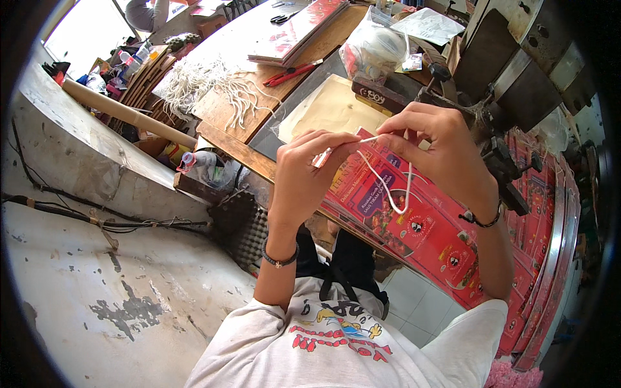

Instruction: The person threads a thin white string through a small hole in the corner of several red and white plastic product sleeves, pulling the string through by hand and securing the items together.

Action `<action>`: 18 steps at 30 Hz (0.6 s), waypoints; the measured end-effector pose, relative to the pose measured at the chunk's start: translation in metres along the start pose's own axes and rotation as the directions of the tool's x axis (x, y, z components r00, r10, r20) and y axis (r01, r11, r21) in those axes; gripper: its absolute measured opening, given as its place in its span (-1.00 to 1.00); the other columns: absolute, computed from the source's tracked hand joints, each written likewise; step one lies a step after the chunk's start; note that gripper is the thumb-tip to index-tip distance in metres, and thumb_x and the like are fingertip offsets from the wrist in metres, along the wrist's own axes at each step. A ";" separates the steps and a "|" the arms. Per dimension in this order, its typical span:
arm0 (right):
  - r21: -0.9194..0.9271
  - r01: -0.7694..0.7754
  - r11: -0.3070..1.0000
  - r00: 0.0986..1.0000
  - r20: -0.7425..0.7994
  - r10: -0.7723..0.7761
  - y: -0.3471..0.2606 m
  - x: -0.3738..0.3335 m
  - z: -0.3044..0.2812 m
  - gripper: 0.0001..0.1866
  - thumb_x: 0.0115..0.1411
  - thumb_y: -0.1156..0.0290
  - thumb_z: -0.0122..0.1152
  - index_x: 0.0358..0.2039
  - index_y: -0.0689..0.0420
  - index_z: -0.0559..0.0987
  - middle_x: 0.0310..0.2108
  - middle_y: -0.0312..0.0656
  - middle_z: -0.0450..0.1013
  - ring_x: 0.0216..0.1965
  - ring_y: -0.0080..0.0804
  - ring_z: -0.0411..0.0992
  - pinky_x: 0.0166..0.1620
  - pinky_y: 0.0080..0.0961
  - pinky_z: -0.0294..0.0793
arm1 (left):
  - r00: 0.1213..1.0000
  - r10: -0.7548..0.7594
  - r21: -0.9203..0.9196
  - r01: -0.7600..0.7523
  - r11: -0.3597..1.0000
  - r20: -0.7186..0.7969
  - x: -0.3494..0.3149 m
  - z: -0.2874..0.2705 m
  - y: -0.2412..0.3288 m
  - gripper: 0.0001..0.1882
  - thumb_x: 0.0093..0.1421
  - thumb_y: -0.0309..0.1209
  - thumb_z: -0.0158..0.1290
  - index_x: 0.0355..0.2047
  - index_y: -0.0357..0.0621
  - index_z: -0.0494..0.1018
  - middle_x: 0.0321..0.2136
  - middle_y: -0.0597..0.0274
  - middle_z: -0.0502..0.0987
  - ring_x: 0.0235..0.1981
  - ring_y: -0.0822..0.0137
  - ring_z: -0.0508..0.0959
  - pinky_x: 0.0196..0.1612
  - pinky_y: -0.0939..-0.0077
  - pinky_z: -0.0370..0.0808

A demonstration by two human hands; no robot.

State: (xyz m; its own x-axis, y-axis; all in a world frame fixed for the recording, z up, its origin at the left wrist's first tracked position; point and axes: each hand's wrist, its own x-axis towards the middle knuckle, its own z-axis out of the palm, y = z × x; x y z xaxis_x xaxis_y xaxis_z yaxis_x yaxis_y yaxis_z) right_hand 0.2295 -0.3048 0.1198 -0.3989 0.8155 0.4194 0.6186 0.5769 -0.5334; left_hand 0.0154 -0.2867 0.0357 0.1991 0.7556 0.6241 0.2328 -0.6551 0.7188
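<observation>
A thin white cord [399, 208] is pinched between my two hands, its short upper stretch pulled straight. Below, the rest of it hangs in a narrow loop. My left hand [307, 155] closes thumb and fingertips on one end of the straight part. The other end is gripped in the fingertips of my right hand [435, 132]. Under the cord lie red printed sheets [427, 249], stacked along the table's near edge. A pale yellow paper sheet [330, 107] lies just beyond my left hand.
Many loose white cords [200, 84] are heaped at the far left of the table. Nearby are a red cutter [291, 74], black scissors [284, 17] and stacked printed boards [301, 32]. A clear plastic bag [377, 48] stands behind a dark brown box [378, 97]. Metal machinery [488, 123] is at right.
</observation>
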 end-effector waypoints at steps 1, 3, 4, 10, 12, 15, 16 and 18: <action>-0.004 -0.001 1.000 1.000 -0.010 0.001 0.001 0.000 -0.003 -0.83 0.20 0.42 0.35 -0.26 0.25 0.68 -0.42 -0.08 0.57 -0.49 -0.36 0.51 -0.36 -0.44 0.50 | 0.999 -0.023 0.024 0.023 0.999 -0.023 -0.001 -0.002 -0.001 -0.84 0.18 -0.49 0.25 -0.22 -0.23 0.67 -0.35 0.13 0.70 -0.34 0.39 0.65 -0.20 0.51 0.51; -0.019 0.010 1.000 1.000 -0.021 -0.010 0.001 -0.001 -0.010 -0.84 0.20 0.43 0.34 -0.27 0.26 0.67 -0.42 -0.08 0.57 -0.49 -0.35 0.51 -0.35 -0.44 0.50 | 0.998 -0.044 0.052 0.046 0.998 -0.050 -0.006 -0.009 -0.009 -0.86 0.22 -0.48 0.23 -0.23 -0.24 0.66 -0.36 0.14 0.69 -0.35 0.41 0.65 -0.21 0.53 0.51; -0.033 0.019 0.999 0.999 -0.032 -0.020 0.002 -0.001 -0.013 -0.85 0.20 0.44 0.33 -0.27 0.26 0.67 -0.42 -0.07 0.57 -0.49 -0.35 0.51 -0.35 -0.44 0.50 | 0.985 -0.123 0.062 0.132 0.989 -0.124 -0.010 -0.015 -0.018 -0.85 0.26 -0.45 0.20 -0.20 -0.25 0.64 -0.36 0.17 0.68 -0.34 0.43 0.64 -0.22 0.56 0.51; -0.052 -0.033 0.998 0.998 -0.048 0.030 -0.010 -0.003 -0.036 -0.86 0.21 0.47 0.32 -0.28 0.28 0.66 -0.42 -0.11 0.58 -0.43 -0.43 0.54 -0.30 -0.47 0.53 | 0.867 -0.289 0.018 0.324 0.946 -0.406 -0.031 -0.064 -0.062 -0.79 0.40 -0.34 0.08 -0.13 -0.25 0.54 -0.41 0.29 0.62 -0.37 0.51 0.58 -0.29 0.64 0.45; -0.046 -0.025 0.999 0.998 -0.065 0.022 -0.009 -0.005 -0.040 -0.86 0.22 0.47 0.32 -0.27 0.29 0.65 -0.43 -0.12 0.58 -0.43 -0.46 0.53 -0.29 -0.48 0.53 | 0.842 -0.302 -0.048 0.314 0.948 -0.448 -0.037 -0.075 -0.071 -0.79 0.41 -0.32 0.06 -0.13 -0.23 0.51 -0.42 0.31 0.60 -0.39 0.53 0.56 -0.32 0.66 0.42; -0.042 -0.084 0.996 0.995 -0.055 0.081 -0.019 -0.008 -0.053 -0.87 0.22 0.48 0.32 -0.27 0.28 0.65 -0.43 -0.13 0.58 -0.42 -0.52 0.52 -0.29 -0.50 0.52 | 0.760 -0.377 -0.147 0.356 0.923 -0.530 -0.045 -0.090 -0.077 -0.79 0.44 -0.31 0.03 -0.13 -0.23 0.46 -0.45 0.33 0.56 -0.42 0.55 0.52 -0.34 0.68 0.39; -0.048 -0.153 0.987 0.988 -0.028 0.152 -0.022 -0.008 -0.057 -0.87 0.23 0.48 0.31 -0.27 0.27 0.65 -0.42 -0.13 0.58 -0.42 -0.54 0.51 -0.29 -0.50 0.51 | 0.757 -0.377 -0.145 0.357 0.923 -0.534 -0.048 -0.094 -0.077 -0.79 0.44 -0.31 0.03 -0.13 -0.23 0.46 -0.45 0.33 0.56 -0.42 0.55 0.52 -0.34 0.68 0.39; -0.117 -0.128 0.985 0.991 -0.053 0.123 -0.022 -0.007 -0.060 -0.88 0.22 0.48 0.32 -0.27 0.26 0.65 -0.42 -0.13 0.58 -0.42 -0.50 0.52 -0.28 -0.48 0.51 | 0.744 -0.391 -0.167 0.360 0.918 -0.542 -0.047 -0.098 -0.076 -0.78 0.44 -0.31 0.03 -0.14 -0.25 0.47 -0.47 0.33 0.54 -0.44 0.56 0.51 -0.34 0.67 0.42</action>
State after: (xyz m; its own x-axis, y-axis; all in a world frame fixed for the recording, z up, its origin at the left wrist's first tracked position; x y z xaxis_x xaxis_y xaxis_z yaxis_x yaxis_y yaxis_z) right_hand 0.2590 -0.3262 0.1730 -0.2835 0.8764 0.3892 0.7397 0.4581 -0.4929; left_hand -0.1052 -0.2727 -0.0187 -0.4591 0.8167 0.3496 0.1260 -0.3296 0.9357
